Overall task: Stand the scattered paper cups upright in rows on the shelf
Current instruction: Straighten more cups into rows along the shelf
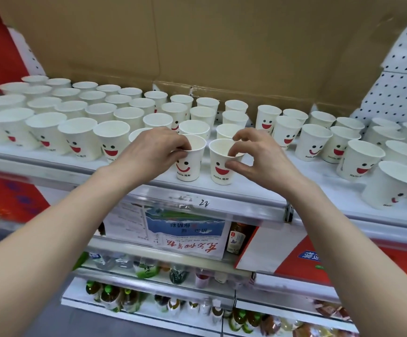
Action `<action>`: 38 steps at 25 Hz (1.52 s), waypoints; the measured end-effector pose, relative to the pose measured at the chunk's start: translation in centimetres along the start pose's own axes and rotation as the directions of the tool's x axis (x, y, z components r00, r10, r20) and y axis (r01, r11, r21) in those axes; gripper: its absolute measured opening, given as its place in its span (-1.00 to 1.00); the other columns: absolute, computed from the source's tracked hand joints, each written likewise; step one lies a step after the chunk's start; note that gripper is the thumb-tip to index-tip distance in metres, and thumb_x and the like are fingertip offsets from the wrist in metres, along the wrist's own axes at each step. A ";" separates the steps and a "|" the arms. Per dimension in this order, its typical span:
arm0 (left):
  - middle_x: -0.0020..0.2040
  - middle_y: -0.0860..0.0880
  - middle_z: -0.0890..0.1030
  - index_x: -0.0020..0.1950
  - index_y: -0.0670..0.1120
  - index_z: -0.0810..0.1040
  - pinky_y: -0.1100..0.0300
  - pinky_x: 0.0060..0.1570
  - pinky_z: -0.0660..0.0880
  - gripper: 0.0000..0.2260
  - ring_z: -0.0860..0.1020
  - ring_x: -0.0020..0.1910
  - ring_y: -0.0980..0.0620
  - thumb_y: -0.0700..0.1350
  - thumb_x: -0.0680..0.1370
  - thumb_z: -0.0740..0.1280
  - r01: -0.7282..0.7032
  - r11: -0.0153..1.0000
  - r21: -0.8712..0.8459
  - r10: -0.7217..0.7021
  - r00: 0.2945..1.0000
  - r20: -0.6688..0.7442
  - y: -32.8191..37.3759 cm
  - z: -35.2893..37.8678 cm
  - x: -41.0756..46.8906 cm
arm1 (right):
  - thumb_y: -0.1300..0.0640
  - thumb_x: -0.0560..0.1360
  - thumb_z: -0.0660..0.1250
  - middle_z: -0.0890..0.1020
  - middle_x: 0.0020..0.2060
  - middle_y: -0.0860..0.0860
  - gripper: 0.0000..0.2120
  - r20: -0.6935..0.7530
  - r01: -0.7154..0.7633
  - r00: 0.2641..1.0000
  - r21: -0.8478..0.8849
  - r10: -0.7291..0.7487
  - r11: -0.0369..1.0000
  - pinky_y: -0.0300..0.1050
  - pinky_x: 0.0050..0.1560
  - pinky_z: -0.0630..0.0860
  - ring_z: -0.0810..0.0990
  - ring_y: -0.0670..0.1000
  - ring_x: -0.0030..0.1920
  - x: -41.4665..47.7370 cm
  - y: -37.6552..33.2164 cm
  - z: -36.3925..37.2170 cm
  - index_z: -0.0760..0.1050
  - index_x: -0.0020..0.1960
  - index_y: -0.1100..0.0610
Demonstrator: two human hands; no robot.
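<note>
Cups [194, 164] read "Hello"; shelf rail [224, 203] (apparently) "22".

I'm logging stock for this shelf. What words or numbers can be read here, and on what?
"Hello.纸杯": printed under the smiling face on the left cup and the right cup, and on cups beside them.
"22": handwritten on the shelf edge strip.
Print on the hanging poster: upside-down Chinese, not reliably readable.
Labels on the red carton and the bottle: too blurred.

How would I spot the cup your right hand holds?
Find the white shelf crowded with smiley paper cups; look at the middle of its front edge. Of the two held there, it is the right cup: its grin is filled red, not a thin line.
</note>
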State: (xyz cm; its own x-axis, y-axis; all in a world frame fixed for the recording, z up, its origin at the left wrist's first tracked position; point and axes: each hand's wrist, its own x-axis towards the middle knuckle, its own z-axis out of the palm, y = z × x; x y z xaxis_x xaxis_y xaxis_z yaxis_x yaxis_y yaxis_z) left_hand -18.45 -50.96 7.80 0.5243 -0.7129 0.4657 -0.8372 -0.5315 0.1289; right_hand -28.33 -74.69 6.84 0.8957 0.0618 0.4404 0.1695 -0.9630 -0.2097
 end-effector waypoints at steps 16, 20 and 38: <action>-0.11 -0.02 0.65 0.02 -0.08 0.64 -0.03 -0.09 0.49 -0.85 0.56 -0.04 -0.05 -0.07 0.56 0.32 -0.095 0.995 -0.016 0.095 0.995 -0.002 -1.1 0.3 -0.5 | -0.01 0.53 0.36 0.64 -0.06 -0.06 -0.82 0.076 0.075 0.995 -0.091 -0.068 0.993 -0.01 0.14 0.43 0.45 0.02 0.12 0.2 -0.4 -0.6 0.62 0.03 0.06; -0.12 -0.01 0.65 0.02 -0.07 0.64 -0.01 -0.09 0.48 -0.83 0.55 -0.06 -0.04 -0.04 0.57 0.30 -0.104 0.995 -0.008 0.104 0.995 -0.006 -1.3 0.5 -0.5 | -0.01 0.54 0.35 0.65 -0.05 -0.07 -0.81 0.095 0.076 0.993 -0.099 -0.067 0.992 -0.07 0.14 0.41 0.45 0.01 0.13 0.2 -0.7 -0.9 0.63 0.05 0.07; 0.16 0.09 0.55 0.23 0.08 0.54 0.10 0.05 0.43 -0.74 0.48 0.16 0.02 0.05 0.56 0.30 -0.211 0.977 -0.005 0.211 0.974 0.085 4.2 1.4 12.6 | 0.15 0.55 0.29 0.67 0.01 -0.06 -0.78 -0.074 -0.346 0.938 -0.182 0.338 0.920 -0.10 0.07 0.40 0.54 0.07 0.11 1.9 13.2 -9.6 0.63 0.13 0.01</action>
State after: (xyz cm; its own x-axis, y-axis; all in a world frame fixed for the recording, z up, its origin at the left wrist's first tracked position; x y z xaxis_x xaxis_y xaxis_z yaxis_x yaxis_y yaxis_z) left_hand -15.08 -62.84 12.97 0.3473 -0.8450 0.4066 -0.9298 -0.3667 0.0322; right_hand -28.32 -89.78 13.25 0.8670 -0.2870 0.4073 -0.2289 -0.9555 -0.1861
